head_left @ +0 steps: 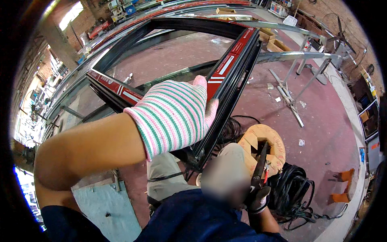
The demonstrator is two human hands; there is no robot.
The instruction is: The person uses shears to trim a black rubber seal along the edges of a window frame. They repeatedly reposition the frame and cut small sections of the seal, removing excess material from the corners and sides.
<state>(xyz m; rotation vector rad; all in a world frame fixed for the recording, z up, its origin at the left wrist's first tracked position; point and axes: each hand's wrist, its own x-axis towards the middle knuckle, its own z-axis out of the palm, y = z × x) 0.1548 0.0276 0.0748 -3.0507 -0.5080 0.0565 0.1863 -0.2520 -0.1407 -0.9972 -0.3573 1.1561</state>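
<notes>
A black metal window frame (236, 76) with red printed film on its faces slants across the middle of the view. My left hand (173, 113), in a pink, green and white striped knit glove, is closed around the frame's near corner section. One digit points up along the red film, and the rest reach round the black edge, partly hidden. Low on the right, my right hand (258, 197) wears a dark-and-light glove and grips a dark long-bladed tool like shears (261, 163). Its blade points up and away, over a cardboard-sided spool (278, 149).
Black rubber-like strip lies coiled (292, 185) beside the spool. Metal rails (298, 56) support the frame's far side. Loose bars (286, 97) lie on the reddish floor. Cardboard boxes (278, 45) and a fan (340, 36) stand behind; a pale blue board (107, 207) is at lower left.
</notes>
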